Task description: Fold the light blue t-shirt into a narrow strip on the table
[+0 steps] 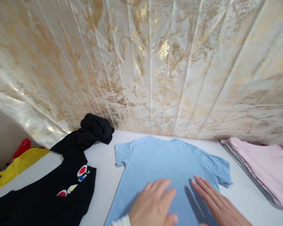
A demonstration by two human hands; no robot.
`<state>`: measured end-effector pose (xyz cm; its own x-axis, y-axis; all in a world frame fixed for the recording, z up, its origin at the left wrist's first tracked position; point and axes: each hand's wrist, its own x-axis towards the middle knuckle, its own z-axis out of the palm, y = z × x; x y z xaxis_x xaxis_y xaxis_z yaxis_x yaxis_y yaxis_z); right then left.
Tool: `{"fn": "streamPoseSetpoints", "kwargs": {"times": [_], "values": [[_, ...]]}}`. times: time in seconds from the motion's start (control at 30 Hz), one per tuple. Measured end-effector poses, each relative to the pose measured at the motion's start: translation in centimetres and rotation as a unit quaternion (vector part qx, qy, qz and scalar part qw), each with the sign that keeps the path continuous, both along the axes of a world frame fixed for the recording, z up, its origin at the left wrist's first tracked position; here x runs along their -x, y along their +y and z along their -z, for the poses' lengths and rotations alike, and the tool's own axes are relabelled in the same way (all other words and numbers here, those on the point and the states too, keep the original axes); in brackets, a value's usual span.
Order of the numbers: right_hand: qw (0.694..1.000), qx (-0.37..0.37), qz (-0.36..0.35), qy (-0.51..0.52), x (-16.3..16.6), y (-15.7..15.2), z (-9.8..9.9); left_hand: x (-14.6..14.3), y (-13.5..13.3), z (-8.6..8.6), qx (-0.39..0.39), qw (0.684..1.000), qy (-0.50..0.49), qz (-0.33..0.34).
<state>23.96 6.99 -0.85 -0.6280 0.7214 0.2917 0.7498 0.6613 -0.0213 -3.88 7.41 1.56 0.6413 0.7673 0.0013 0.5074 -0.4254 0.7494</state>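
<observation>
A light blue T-shirt (160,163) lies spread out on the white table, its sleeves pointing left and right and its neck towards the curtain. Over its lower middle is my left hand (153,202), fingers stretched out and holding nothing. My right hand (217,201) is at the shirt's right side, fingers straight and just above the cloth, casting a shadow on it. The shirt's lower part runs out of view at the bottom edge.
Left of the shirt lies a black garment (42,191) with a colourful print, and a bunched black cloth (94,128) behind it. Yellow cloth (25,161) and a red item (22,147) sit far left. Folded pink clothing (266,166) tops a stack at right. A gold-patterned curtain (141,62) hangs behind the white table (103,160).
</observation>
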Motion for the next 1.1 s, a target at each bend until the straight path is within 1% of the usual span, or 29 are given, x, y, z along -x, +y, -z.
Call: {"fn": "streamPoseSetpoints", "kwargs": {"times": [0.03, 0.07, 0.1, 0.13, 0.2, 0.27, 0.37, 0.47, 0.5, 0.57, 0.63, 0.7, 0.8, 0.87, 1.0, 1.1], "values": [[1.0, 0.022, 0.008, -0.005, 0.6, 0.4, -0.5, 0.3, 1.7, -1.1, -0.062, 0.994, 0.086, -0.039], [0.999, 0.034, 0.021, -0.003, 1.1, 1.2, -0.7, 0.6, 3.3, -1.9, -0.102, 0.98, 0.15, -0.078], [0.998, 0.047, 0.042, 0.0, 1.4, 2.2, -0.8, 0.8, 4.8, -2.3, -0.13, 0.965, 0.201, -0.103], [0.996, 0.059, 0.066, 0.006, 1.7, 3.5, -0.7, 1.0, 6.2, -2.4, -0.146, 0.952, 0.242, -0.116], [0.992, 0.072, 0.103, 0.019, 1.8, 6.5, -0.2, 1.2, 8.5, -1.7, -0.168, 0.93, 0.283, -0.16], [0.987, 0.067, 0.143, 0.014, 1.3, 9.0, 0.6, 1.2, 10.0, -0.3, -0.197, 0.918, 0.294, -0.181], [0.974, 0.039, 0.223, -0.02, -0.5, 10.8, 1.9, 1.4, 10.7, 1.4, -0.235, 0.909, 0.289, -0.186], [0.96, 0.034, 0.275, -0.044, -2.0, 10.7, 2.3, 1.5, 10.5, 2.0, -0.245, 0.908, 0.283, -0.188], [0.959, 0.038, 0.278, -0.049, -2.0, 10.7, 2.1, 1.5, 10.5, 1.9, -0.242, 0.909, 0.283, -0.188], [0.963, 0.047, 0.261, -0.057, -0.9, 10.8, 1.4, 1.4, 10.5, 1.6, -0.227, 0.912, 0.285, -0.19], [0.972, 0.052, 0.224, -0.055, 1.4, 11.4, 0.6, 1.1, 10.7, 1.2, -0.215, 0.915, 0.286, -0.188], [0.98, 0.058, 0.187, -0.046, 4.0, 12.2, -0.1, 0.9, 11.3, 0.9, -0.221, 0.914, 0.286, -0.182], [0.984, 0.069, 0.161, -0.037, 6.7, 13.6, -0.2, 0.9, 12.6, 0.9, -0.24, 0.908, 0.289, -0.185], [0.981, 0.067, 0.181, -0.032, 7.0, 14.4, 0.2, 1.2, 13.4, 1.3, -0.241, 0.906, 0.291, -0.193], [0.965, 0.053, 0.256, -0.03, 4.9, 15.6, 1.4, 1.8, 13.9, 2.3, -0.239, 0.904, 0.29, -0.204], [0.962, 0.048, 0.266, -0.032, 3.5, 16.0, 1.7, 1.8, 13.9, 2.7, -0.24, 0.902, 0.289, -0.211]]}}
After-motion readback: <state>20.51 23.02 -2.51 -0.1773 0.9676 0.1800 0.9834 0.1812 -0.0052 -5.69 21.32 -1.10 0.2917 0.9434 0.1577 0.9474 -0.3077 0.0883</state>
